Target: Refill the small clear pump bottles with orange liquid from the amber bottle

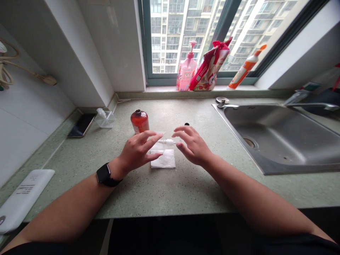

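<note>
My left hand, a black watch on its wrist, reaches over the counter with fingers spread and nothing in its grasp. Opposite it, my right hand is open too, fingers slightly bent. Between the two lies a clear and white pump head, its ends close to my fingertips; whether they touch it I cannot tell. Just in front of it is a folded white tissue. An amber-red bottle without a cap stands behind my left hand. A small black object shows partly behind my right fingers.
A steel sink fills the right side. At left are a phone, a clear square bottle and a white power bank. A pink pump bottle, a red bag and an orange-white bottle line the windowsill.
</note>
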The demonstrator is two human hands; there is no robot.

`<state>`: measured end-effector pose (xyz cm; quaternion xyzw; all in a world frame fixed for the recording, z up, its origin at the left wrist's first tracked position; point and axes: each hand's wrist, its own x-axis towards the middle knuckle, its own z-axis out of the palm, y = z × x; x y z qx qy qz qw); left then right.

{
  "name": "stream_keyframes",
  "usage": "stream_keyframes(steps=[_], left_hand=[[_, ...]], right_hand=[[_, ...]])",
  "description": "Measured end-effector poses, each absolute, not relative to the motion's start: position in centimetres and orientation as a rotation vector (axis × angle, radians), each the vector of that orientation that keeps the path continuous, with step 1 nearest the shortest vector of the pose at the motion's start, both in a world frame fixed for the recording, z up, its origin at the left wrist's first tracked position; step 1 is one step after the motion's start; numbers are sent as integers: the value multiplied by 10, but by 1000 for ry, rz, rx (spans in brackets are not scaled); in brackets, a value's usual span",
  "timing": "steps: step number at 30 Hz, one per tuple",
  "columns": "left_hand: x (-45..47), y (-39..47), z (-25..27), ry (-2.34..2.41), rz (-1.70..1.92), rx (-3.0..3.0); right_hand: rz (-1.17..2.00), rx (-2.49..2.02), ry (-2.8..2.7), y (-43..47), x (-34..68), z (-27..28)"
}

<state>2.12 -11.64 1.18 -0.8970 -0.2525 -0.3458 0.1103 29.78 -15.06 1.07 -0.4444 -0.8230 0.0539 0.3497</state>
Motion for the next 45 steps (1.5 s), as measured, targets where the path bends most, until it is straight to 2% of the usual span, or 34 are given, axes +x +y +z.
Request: stream_keyframes(steps=[6, 20, 24, 30, 35, 41, 45], left_hand=[[20, -117, 14, -695, -1014, -2681], [18, -119, 17, -715, -1160, -2679], [18, -117, 16, -712, -1158, -2698], [17, -117, 16, -721, -1158, -2704], [18, -117, 17, -712, -1187, -2691], [18, -117, 15, -732, -1160, -2763], [18, -118, 16, -818, -1265, -2773]], right_hand=[[343, -1098, -2110, -148, 301, 15], [922, -1038, -1657, -138, 308, 12], [815, -923, -1834, -142, 307, 15], [540, -1085, -1927, -143, 308, 17], [556, -894, -2034, -145, 309, 19], [574, -1007, -1930, -142, 313, 18], [684, -864, -1976, -140, 314, 20]])
